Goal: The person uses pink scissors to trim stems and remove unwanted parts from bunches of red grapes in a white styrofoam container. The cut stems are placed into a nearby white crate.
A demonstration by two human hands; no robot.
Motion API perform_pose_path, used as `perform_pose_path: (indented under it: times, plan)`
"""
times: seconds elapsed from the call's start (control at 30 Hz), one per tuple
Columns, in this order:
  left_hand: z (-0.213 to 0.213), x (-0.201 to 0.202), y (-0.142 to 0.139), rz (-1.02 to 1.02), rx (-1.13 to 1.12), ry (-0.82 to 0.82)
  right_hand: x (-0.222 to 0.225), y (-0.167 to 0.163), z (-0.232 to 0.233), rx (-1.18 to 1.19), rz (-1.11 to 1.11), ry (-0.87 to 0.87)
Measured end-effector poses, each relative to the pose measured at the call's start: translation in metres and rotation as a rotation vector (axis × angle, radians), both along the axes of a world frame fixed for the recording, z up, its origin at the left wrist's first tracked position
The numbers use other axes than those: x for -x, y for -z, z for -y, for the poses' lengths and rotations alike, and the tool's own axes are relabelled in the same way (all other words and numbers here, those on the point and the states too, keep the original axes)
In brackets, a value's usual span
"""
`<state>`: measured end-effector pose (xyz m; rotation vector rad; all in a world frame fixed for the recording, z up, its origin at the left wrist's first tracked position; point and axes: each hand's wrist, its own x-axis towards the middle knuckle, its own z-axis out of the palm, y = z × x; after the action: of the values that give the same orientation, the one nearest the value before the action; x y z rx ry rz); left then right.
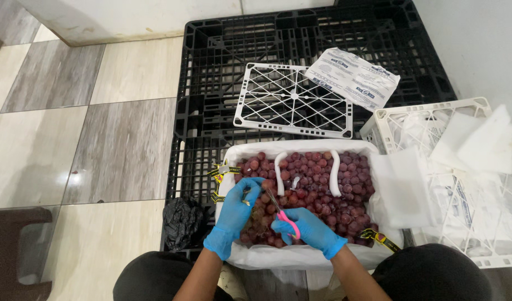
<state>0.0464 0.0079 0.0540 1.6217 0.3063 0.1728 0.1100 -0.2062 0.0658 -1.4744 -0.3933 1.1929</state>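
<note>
Over lined box [300,257]: red grapes [317,184], glossy, heaped; left hand [236,214] gripping bunch, right hand [306,228] clutching pink scissors [284,214].

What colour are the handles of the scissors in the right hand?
Pink, seen in the head view: scissors in the right hand.

Dark red grapes [317,189] in a white-lined box [300,257], blue gloves on left hand [236,214] and right hand [309,228], pink-handled scissors [286,218], black pallet [211,83] beneath the box, white lattice lid [292,100] beyond it, grey and cream floor tiles [100,139]
</note>
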Motion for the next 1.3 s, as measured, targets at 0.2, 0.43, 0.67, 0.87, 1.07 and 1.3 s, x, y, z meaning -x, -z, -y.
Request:
perform_pose_path:
  times: [0.2, 0.43, 0.67, 0.87, 1.07, 1.3]
  plan:
    - [0.001, 0.000, 0.002, 0.018, 0.032, 0.018, -0.004, -0.004, 0.008, -0.090, -0.010, -0.026]
    - [0.003, -0.001, 0.000, -0.009, 0.153, -0.059, -0.009, -0.006, 0.012, -0.023, 0.019, -0.051]
    - [0.009, 0.000, -0.005, 0.015, 0.073, -0.018, -0.005, 0.000, 0.005, -0.018, 0.005, -0.024]
    - [0.014, 0.001, -0.002, -0.051, 0.063, 0.054, -0.003, 0.006, 0.000, 0.018, 0.061, -0.002]
    - [0.016, 0.003, 0.013, -0.055, 0.081, 0.056, 0.007, 0.024, -0.007, -0.002, 0.011, 0.151]
    - [0.012, -0.001, 0.013, -0.074, 0.401, -0.123, 0.011, 0.037, 0.004, -0.115, -0.042, 0.107]
